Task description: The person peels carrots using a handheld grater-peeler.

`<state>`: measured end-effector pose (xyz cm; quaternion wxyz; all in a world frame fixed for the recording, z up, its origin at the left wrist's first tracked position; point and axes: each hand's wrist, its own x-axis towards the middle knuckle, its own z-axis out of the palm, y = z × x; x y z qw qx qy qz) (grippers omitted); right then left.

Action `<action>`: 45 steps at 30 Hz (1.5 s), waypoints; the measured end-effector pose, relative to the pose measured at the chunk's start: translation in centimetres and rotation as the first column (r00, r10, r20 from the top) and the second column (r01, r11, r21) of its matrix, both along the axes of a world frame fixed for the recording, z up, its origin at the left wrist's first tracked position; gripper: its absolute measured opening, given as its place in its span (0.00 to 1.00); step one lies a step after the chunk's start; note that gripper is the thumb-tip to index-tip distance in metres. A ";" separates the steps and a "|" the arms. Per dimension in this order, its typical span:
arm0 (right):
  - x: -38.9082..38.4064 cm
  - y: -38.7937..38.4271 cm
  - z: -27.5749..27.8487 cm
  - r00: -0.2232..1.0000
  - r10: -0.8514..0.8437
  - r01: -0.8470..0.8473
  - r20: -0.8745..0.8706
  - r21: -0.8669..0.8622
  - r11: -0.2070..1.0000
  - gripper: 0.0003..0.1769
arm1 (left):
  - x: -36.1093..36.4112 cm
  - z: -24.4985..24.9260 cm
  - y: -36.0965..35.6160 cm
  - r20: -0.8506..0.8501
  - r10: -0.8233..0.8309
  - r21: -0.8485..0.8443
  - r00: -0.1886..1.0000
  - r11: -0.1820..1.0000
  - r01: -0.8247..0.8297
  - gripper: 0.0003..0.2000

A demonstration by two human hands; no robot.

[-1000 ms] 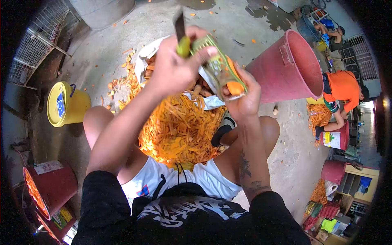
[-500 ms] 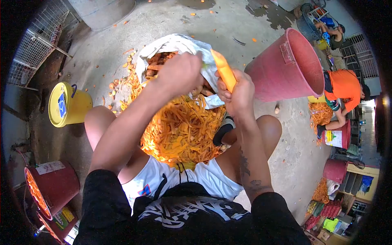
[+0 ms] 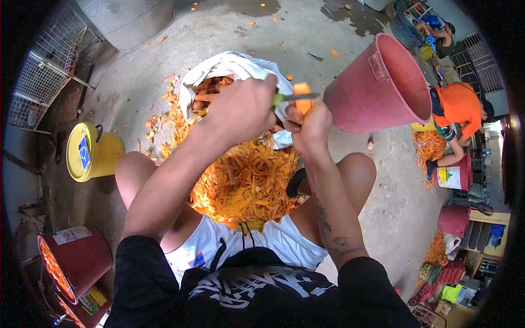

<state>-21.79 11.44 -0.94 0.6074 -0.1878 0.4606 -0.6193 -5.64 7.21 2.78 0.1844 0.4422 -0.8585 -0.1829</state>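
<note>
My left hand [image 3: 240, 109] is closed round the green handle of a peeler [image 3: 298, 97], whose narrow dark blade lies across the carrot. A peeled orange carrot [image 3: 302, 88] stands up from my right hand [image 3: 314, 124], its top end toward the far side and its lower part hidden by my fingers. Below both hands, between my legs, spreads a large heap of carrot peelings [image 3: 246, 175]. Behind my left hand a white sack [image 3: 229, 63] lies open, with unpeeled carrots [image 3: 210, 87] inside it.
A big pink bin [image 3: 361, 90] stands at the right of the sack. A yellow lidded bucket [image 3: 95, 152] is at the left, and red buckets [image 3: 82, 257] of carrots are at lower left. Carrot bits dot the concrete floor [image 3: 235, 33]. A person in orange [image 3: 459, 106] bends at far right.
The peeler in my left hand has come across the carrot. The carrot now points more toward the camera and looks shorter, and my right hand has shifted slightly left.
</note>
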 end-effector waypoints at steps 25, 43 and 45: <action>-3.0 -9.6 -22.8 -0.353 0.269 -0.347 -0.896 0.393 0.852 0.17 | 13.9 0.6 -5.2 -0.106 0.216 -0.050 0.971 0.974 -0.222 0.09; -1.8 -3.0 -10.7 0.906 0.038 -0.075 -0.422 -0.071 0.995 0.24 | 10.2 1.6 -0.8 0.052 0.214 -0.089 0.976 0.974 -0.209 0.12; -0.4 -0.4 -4.8 0.822 -0.043 -0.093 -0.568 -0.208 0.974 0.25 | 8.2 4.4 1.6 0.057 0.201 -0.077 0.978 0.977 -0.197 0.13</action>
